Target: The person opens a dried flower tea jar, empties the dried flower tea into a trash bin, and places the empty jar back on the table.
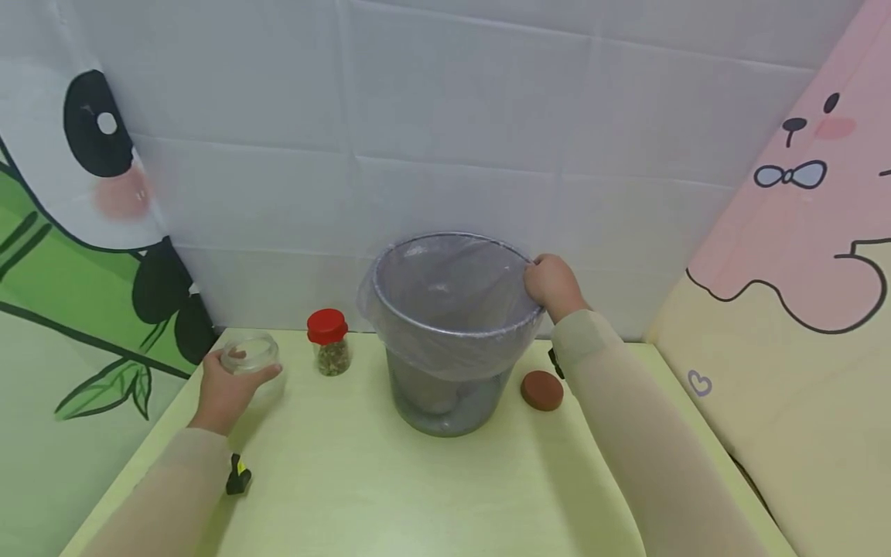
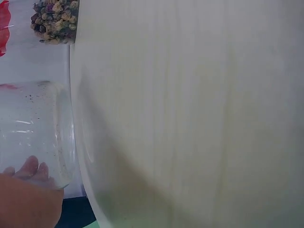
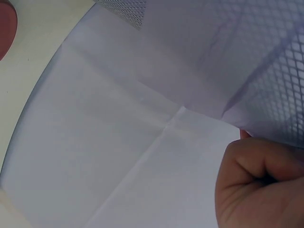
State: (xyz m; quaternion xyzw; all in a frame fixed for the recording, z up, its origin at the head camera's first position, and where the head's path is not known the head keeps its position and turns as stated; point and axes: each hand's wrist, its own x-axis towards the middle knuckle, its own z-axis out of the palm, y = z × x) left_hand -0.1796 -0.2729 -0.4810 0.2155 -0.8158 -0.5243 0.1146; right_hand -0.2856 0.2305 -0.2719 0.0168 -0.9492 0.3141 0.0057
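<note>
My left hand [image 1: 226, 391] grips a clear glass jar [image 1: 252, 354] without a lid at the table's back left. In the left wrist view, fingertips show through the glass jar [image 2: 33, 128], whose inside holds only small specks. Whether its base touches the table cannot be told. A grey mesh bin [image 1: 445, 402] lined with a translucent plastic bag [image 1: 452, 348] stands near the back middle. At its right rim my right hand [image 1: 554, 286] holds the bag's edge and the rim. The right wrist view shows curled fingers [image 3: 259, 166] beside the mesh and the hanging bag [image 3: 190, 57].
Between the glass jar and the bin stands a red-capped jar [image 1: 330, 340] of dried flower buds. A brown-red round lid [image 1: 542, 390] lies right of the bin, near the right forearm. White sheeting [image 1: 459, 100] rises behind the pale table [image 1: 418, 495]; printed sheets flank both sides.
</note>
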